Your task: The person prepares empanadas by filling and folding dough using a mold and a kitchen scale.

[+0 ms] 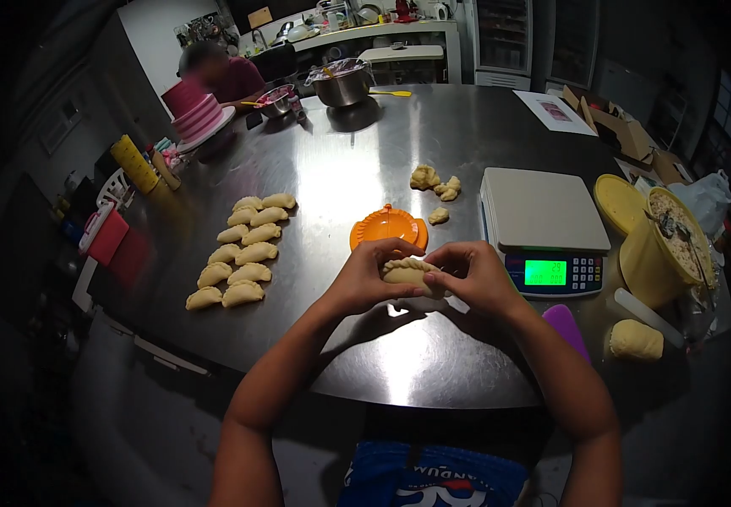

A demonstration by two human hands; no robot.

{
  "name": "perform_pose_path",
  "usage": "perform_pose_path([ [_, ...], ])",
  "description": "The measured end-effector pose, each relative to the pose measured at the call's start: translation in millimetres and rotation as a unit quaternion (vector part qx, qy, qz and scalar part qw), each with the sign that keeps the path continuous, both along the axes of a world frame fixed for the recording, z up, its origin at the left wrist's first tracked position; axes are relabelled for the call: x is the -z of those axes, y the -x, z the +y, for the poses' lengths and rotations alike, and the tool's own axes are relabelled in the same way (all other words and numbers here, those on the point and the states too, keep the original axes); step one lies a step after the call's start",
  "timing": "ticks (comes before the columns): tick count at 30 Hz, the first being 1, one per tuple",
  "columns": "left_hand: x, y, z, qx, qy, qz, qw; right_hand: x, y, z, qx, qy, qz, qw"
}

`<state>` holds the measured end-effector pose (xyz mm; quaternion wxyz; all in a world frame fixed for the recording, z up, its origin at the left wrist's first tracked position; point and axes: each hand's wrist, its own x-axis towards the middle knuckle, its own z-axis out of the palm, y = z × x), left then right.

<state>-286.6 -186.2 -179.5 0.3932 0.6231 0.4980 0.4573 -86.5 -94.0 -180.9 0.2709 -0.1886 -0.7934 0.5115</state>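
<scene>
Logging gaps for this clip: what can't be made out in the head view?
- Underside of the pastry: covered by left hand and right hand.
- Scale display digits: too small.
- Yellow tub filling: blurred.
- Printed sheet: too small.
- Room edges: dark.

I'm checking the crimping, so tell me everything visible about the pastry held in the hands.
The pastry is a pale yellow half-moon of soft dough with a rope-like crimped edge along its top. It lies roughly level above the steel table, in front of the orange press. The left hand grips its left end, the right hand its right, fingers pinching the edge.
</scene>
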Motion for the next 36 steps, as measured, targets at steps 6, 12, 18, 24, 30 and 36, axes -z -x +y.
perform_pose_path([
  [6,-0.3,8.8,1.3,-0.034,0.032,-0.114,0.992,-3.2,-2.6,15.7,0.03,0.216,0.096,0.971],
  [12,-1.6,7.4,0.1,-0.038,0.021,-0.138,0.99,-5.6,-1.1,3.8,-0.011,0.131,0.063,0.989],
  [18,-1.1,4.9,-0.2,-0.04,0.022,-0.116,0.992,-8.5,-1.2,-1.8,0.011,0.127,0.044,0.991],
  [24,-1.2,2.3,-0.9,-0.038,0.023,-0.111,0.993,-6.2,-0.4,-2.4,0.047,0.02,0.027,0.998],
  [30,-1.8,-0.1,-1.5,-0.035,0.017,-0.107,0.993,-1.3,0.7,-0.2,0.046,0.021,0.033,0.998],
  [36,-4.3,-1.1,-3.4,-0.039,0.018,-0.097,0.994,0.0,3.0,-3.1,0.036,0.046,0.042,0.997],
])
